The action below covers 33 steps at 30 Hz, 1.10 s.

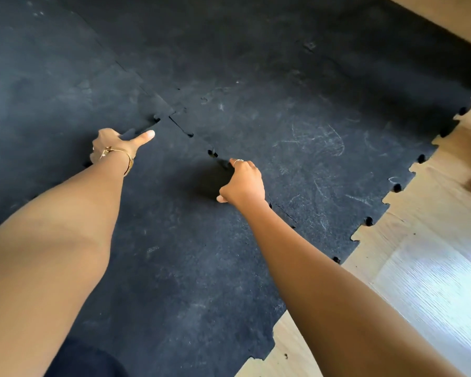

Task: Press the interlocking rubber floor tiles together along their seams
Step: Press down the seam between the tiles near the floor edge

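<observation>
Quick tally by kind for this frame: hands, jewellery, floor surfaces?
Hands: 2, the left hand and the right hand, both pressing on the black rubber tiles at the seams.
Jewellery: 2, a gold bracelet on the left wrist and a ring on the right hand.
Floor surfaces: 2, the rubber tiles and the wood floor.
Total: 6
</observation>
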Each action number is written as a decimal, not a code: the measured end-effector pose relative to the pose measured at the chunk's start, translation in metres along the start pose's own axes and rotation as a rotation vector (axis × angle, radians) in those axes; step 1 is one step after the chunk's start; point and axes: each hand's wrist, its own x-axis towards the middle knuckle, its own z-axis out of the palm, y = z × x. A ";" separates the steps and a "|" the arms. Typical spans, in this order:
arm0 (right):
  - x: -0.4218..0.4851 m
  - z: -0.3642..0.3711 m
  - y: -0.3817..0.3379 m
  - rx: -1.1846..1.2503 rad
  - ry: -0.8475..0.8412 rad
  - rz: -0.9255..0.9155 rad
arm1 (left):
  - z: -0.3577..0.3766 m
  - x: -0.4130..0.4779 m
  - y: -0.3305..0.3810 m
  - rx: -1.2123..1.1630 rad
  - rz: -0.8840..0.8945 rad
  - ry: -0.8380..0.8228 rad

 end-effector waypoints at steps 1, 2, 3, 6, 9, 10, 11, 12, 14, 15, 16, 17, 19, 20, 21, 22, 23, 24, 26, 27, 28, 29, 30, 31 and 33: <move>0.000 0.000 0.000 -0.003 0.007 0.008 | 0.000 0.001 0.000 0.011 0.002 -0.007; -0.001 0.000 0.001 -0.026 0.019 0.014 | 0.001 0.002 -0.001 0.020 0.006 -0.011; -0.002 -0.002 0.001 -0.083 0.036 0.014 | 0.001 0.003 -0.001 0.025 0.008 -0.010; -0.010 -0.008 0.002 -0.275 0.106 -0.025 | 0.002 0.007 0.000 0.068 0.008 -0.003; -0.018 -0.013 0.004 -0.250 0.047 -0.026 | 0.003 0.003 0.002 0.174 0.037 -0.016; -0.021 -0.015 0.004 -0.228 0.020 -0.016 | 0.001 -0.001 0.003 0.204 0.045 -0.017; -0.025 -0.016 0.003 -0.220 0.000 -0.005 | 0.000 -0.004 0.004 0.258 0.065 -0.007; -0.028 -0.015 0.003 -0.230 -0.010 0.004 | -0.002 -0.007 0.005 0.363 0.110 0.011; -0.036 -0.012 0.002 -0.287 -0.001 0.005 | -0.005 -0.010 0.009 0.577 0.267 0.047; -0.038 -0.010 0.001 -0.313 0.010 0.003 | -0.005 -0.012 0.010 0.614 0.325 0.035; -0.039 -0.008 0.000 -0.327 0.020 0.001 | -0.004 -0.015 0.011 0.613 0.338 -0.007; -0.040 -0.006 0.001 -0.333 0.025 -0.003 | -0.002 -0.017 0.010 0.574 0.321 -0.059; -0.039 -0.005 0.002 -0.341 0.018 -0.010 | 0.003 -0.022 0.002 0.530 0.341 -0.094; -0.038 -0.004 0.002 -0.343 0.014 -0.013 | 0.006 -0.024 -0.003 0.561 0.407 -0.081; -0.037 -0.004 0.003 -0.341 0.014 -0.014 | 0.009 -0.026 -0.007 0.598 0.489 -0.071; -0.037 -0.004 0.003 -0.335 0.016 -0.016 | 0.011 -0.030 -0.008 0.616 0.566 -0.080; -0.036 -0.003 0.005 -0.323 0.021 -0.019 | 0.016 -0.036 -0.007 0.609 0.620 -0.108; -0.035 -0.002 0.007 -0.308 0.029 -0.025 | 0.022 -0.045 -0.003 0.590 0.639 -0.146; -0.034 0.001 0.012 -0.271 0.042 -0.047 | 0.041 -0.068 0.005 0.563 0.597 -0.226; -0.034 0.002 0.014 -0.248 0.047 -0.060 | 0.051 -0.077 0.006 0.562 0.571 -0.241; -0.034 0.003 0.016 -0.224 0.053 -0.072 | 0.060 -0.082 0.006 0.569 0.564 -0.229; -0.033 0.004 0.017 -0.203 0.058 -0.082 | 0.065 -0.084 0.005 0.577 0.572 -0.198; -0.032 0.004 0.018 -0.192 0.061 -0.091 | 0.069 -0.083 0.002 0.585 0.584 -0.156; -0.031 0.005 0.018 -0.185 0.063 -0.096 | 0.071 -0.081 -0.001 0.587 0.595 -0.114; -0.028 0.004 0.016 -0.194 0.058 -0.098 | 0.075 -0.077 -0.004 0.579 0.607 -0.060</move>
